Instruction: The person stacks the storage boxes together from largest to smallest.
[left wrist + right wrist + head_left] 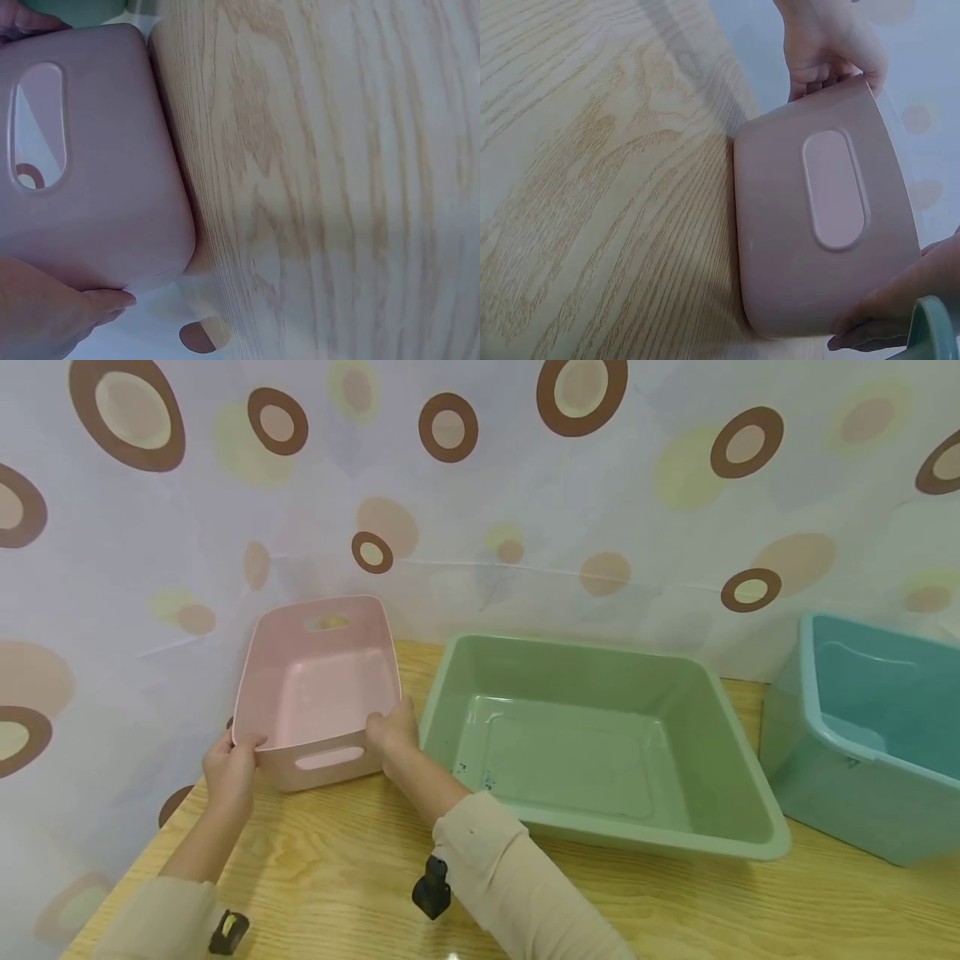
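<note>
Pinched at both near corners: I've got the left hand point(230, 768) on the near-left rim of the pink basket point(324, 697), thumb over the edge, fingers outside, and the right hand point(393, 735) gripping the near-right corner. Basket sits left of centre in the head view, slightly angled, slotted end wall facing the wearer, far end close to the patterned curtain point(480, 485). Can't tell if its base is fully flat on the wooden table point(330, 868).

Left wrist feed: basket wall at left, left fingers low in the frame. Right wrist feed: I see both hands, left at the top, right at lower right, a bit of green rim in the corner.

Green tub point(577, 768) is mid-frame just beside the right hand, blue flecks on its floor at the left. Blue bin point(855, 802) at right edge, cut off. Beige sleeves point(517, 877), black wrist mount point(432, 890) near the right cuff.
</note>
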Available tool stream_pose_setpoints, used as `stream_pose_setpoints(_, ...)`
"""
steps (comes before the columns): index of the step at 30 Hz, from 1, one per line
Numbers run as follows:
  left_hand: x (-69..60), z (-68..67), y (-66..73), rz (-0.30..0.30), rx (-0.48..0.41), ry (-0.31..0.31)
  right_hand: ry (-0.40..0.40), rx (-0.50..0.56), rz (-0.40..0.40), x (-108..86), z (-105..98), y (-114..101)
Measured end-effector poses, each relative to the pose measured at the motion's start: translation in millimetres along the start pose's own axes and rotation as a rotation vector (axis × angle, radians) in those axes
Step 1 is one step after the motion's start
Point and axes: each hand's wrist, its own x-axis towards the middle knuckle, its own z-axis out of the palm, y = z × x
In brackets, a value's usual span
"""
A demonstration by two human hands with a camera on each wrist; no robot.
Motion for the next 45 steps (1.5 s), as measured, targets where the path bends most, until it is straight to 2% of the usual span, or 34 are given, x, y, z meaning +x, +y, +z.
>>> stream_pose_setpoints(5,-0.3,-0.7,1.2,-0.011,-0.019,-0.016,0.005,0.017,-0.015,0.1,2,0)
stream_pose_setpoints(11,1.4,-1.3,2.6,-0.016,0.01,-0.043,0.013,0.019,-0.053,0.5,4,2)
stream_pose_setpoints(14,1.7,-0.5,1.8,-0.014,0.019,-0.035,0.014,0.018,-0.056,-0.1,2,3)
stream_pose_setpoints(21,-2.8,-2.5,9.3,-0.015,-0.039,-0.089,0.07,-0.019,-0.087,-1.8,-3,-2)
stream_pose_setpoints(26,-4.8,-2.8,17.9,0.07,-0.038,-0.005,0.118,0.053,-0.112,-1.8,-4,-6)
stream_pose_setpoints(28,-5.2,-2.1,21.6,0.108,-0.056,0.038,0.128,0.073,-0.121,-1.8,-4,-8)
stream_pose_setpoints(30,-6.0,-1.7,25.8,0.126,-0.095,0.056,0.138,0.091,-0.125,-2.2,-5,-10)
stream_pose_setpoints(33,-7.5,-1.5,31.3,0.132,-0.136,0.065,0.159,0.102,-0.144,-3.3,-4,-13)
stream_pose_setpoints(38,-11.5,-2.9,41.8,0.122,-0.129,0.073,0.189,0.12,-0.178,-5.8,-3,-17)
stream_pose_setpoints(45,-18.2,-2.6,57.8,0.153,-0.15,0.062,0.222,0.199,-0.23,-7.1,-5,-26)
